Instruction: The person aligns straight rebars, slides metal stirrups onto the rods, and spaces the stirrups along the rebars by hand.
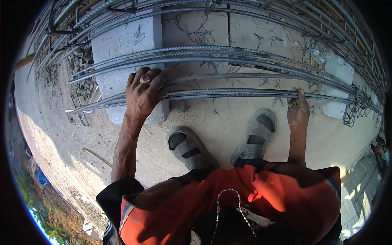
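My left hand [142,92], with a ring on one finger, is closed over the near steel rebars [228,93] where they cross the left concrete block [134,87]. Its fingertips curl down out of sight between the bars. Farther right, my right hand [298,110] has its fingers hooked around the same near rebars from below. A second group of ribbed rebars [212,55] runs parallel just beyond my hands. At the right end the bars meet several bent steel stirrups [352,107].
Tied rebar cages [192,10] stretch along the far side. Another pale block [337,69] supports the bars at right. Loose tie wire [200,32] is scattered on the concrete floor. Gravel [81,63] lies at left, near a thin stick [97,156]. My sandalled feet [255,136] stand close to the bars.
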Available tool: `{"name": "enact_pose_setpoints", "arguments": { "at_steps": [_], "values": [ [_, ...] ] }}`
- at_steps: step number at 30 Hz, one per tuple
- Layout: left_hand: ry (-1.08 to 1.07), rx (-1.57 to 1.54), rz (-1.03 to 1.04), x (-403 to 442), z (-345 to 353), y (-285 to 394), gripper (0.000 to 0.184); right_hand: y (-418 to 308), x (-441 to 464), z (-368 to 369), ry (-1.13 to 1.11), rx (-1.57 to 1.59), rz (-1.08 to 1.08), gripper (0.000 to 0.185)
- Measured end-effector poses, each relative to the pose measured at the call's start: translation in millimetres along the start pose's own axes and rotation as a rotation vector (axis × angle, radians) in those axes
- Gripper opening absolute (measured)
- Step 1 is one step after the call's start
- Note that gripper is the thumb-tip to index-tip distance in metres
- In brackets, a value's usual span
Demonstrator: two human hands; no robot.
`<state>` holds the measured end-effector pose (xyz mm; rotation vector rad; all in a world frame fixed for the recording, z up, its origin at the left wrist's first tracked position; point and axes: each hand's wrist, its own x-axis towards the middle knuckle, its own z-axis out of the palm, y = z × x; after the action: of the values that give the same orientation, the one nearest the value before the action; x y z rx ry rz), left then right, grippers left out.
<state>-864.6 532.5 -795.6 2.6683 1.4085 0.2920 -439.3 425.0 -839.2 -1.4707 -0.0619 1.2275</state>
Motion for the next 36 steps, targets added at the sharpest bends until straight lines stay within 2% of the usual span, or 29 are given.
{"name": "enact_pose_setpoints", "arguments": {
  "at_steps": [1,3,4,5,7,10,11,13,14,15,16,18,20,21,22,23,24,26,28,29,31,34,36],
  "values": [
    [0.071,0.028,0.081,5,-2,1,0.036,-7,2,9,0.008,0.01,-0.017,0.029],
    [0.135,-0.082,0.082,8,1,-2,0.03,-15,-4,19,0.008,0.027,0.011,0.028],
    [0.165,-0.014,0.084,11,0,1,0.031,-17,-5,21,0.041,0.036,0.033,0.028],
    [0.171,0.021,0.125,8,0,-5,0.032,-13,0,11,-0.023,0.053,0.033,0.029],
    [0.296,-0.022,0.086,-2,8,-14,0.043,-16,3,14,0.0,0.047,0.041,0.026],
    [0.354,0.007,0.048,9,15,-18,0.063,-37,0,-21,-0.071,-0.573,0.003,0.026],
    [0.325,-0.125,0.076,15,8,-20,0.07,-51,-3,-31,0.072,-0.716,-0.149,0.029],
    [0.256,-0.033,0.155,14,8,-15,0.073,-71,18,-97,0.304,-0.782,-0.641,0.031],
    [0.214,0.018,0.192,11,5,-12,0.074,-100,22,-114,0.523,-0.992,-0.843,0.029],
    [0.223,0.111,0.255,7,6,-6,0.066,-128,30,-134,0.625,-1.033,-1.003,0.027],
    [0.248,0.108,0.251,0,11,0,0.059,-158,40,-162,0.709,-1.28,-1.225,0.024],
    [0.291,0.096,0.245,-22,19,15,0.047,-206,64,-217,0.841,-1.608,-1.307,0.027],
    [0.084,-0.305,0.142,-30,13,50,0.031,-233,90,-269,0.788,-1.697,-1.024,0.03],
    [-0.004,-0.559,-0.07,-29,12,70,0.03,-239,102,-284,0.756,-1.735,-0.879,0.031],
    [-0.092,-0.809,-0.285,-26,14,92,0.028,-244,109,-285,0.755,-1.748,-0.827,0.032],
    [-0.206,-1.344,-0.748,-20,17,113,0.038,-250,111,-286,0.756,-1.761,-0.77,0.032],
    [-0.284,-1.644,-0.98,-13,23,123,0.054,-254,113,-288,0.757,-1.776,-0.71,0.033],
    [-0.049,-2.132,-1.008,-7,45,132,0.061,-260,117,-291,0.723,-1.82,-0.628,0.027],
    [0.244,-2.401,-0.931,-2,75,119,0.058,-263,109,-261,0.743,-1.842,-0.513,0.024],
    [0.397,-2.524,-0.879,1,85,108,0.057,-262,111,-261,0.755,-1.954,-0.59,0.023],
    [0.429,-2.627,-0.757,7,93,93,0.056,-259,112,-264,0.773,-2.177,-0.744,0.022],
    [0.494,-2.773,-0.553,18,101,76,0.055,-257,111,-254,0.82,-2.127,-0.585,0.02],
    [0.538,-2.866,-0.4,28,107,72,0.055,-251,110,-247,0.795,-1.995,-0.583,0.02]
  ]
}}
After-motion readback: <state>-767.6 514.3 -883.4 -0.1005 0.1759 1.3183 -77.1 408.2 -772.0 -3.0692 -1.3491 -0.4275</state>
